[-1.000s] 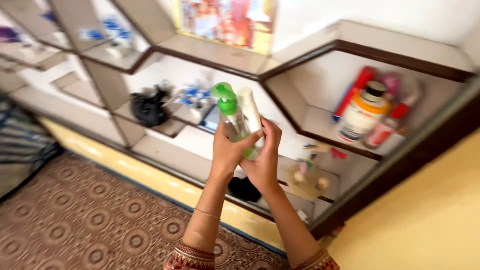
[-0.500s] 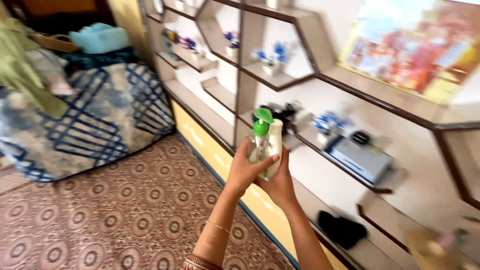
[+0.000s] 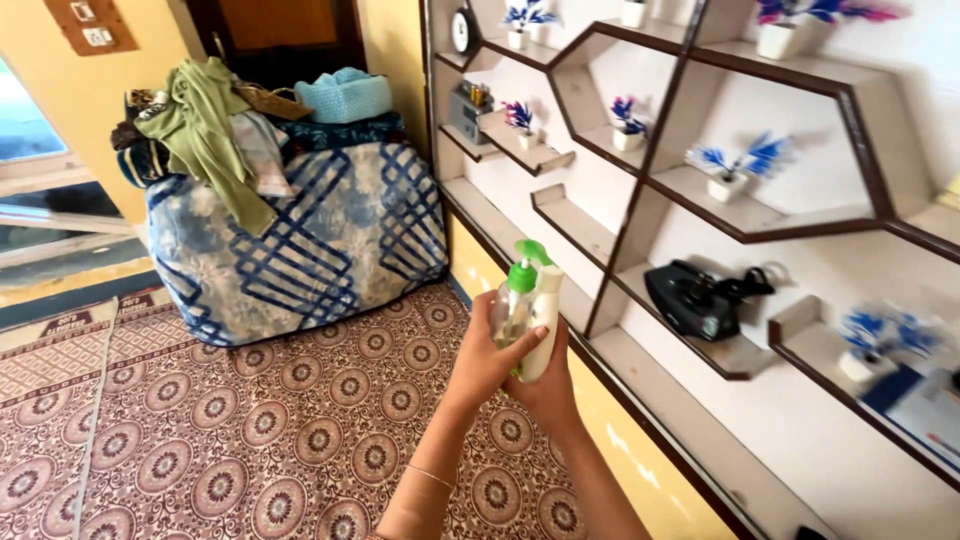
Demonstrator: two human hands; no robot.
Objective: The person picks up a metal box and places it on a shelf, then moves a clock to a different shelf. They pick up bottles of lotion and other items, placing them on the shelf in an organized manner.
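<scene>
My left hand (image 3: 482, 362) grips a clear pump bottle (image 3: 513, 303) with a green pump top, held upright at chest height. My right hand (image 3: 548, 388) is wrapped behind a cream-white tube bottle (image 3: 541, 325), pressed right beside the pump bottle. Both bottles touch each other between my two hands. A thin bangle sits on my left wrist. The hands are held over the patterned carpet (image 3: 250, 430), just left of the wall shelf unit (image 3: 640, 200).
The brown-edged white wall shelves hold small pots of blue flowers (image 3: 735, 170), a black clothes iron (image 3: 695, 298) and a small clock (image 3: 461, 30). A blue-patterned bundle (image 3: 300, 240) piled with clothes stands at the far wall beside a doorway.
The view has swung left along the shelves toward the bundle and doorway. My hands keep the same hold on both bottles and stay in the middle of the view.
</scene>
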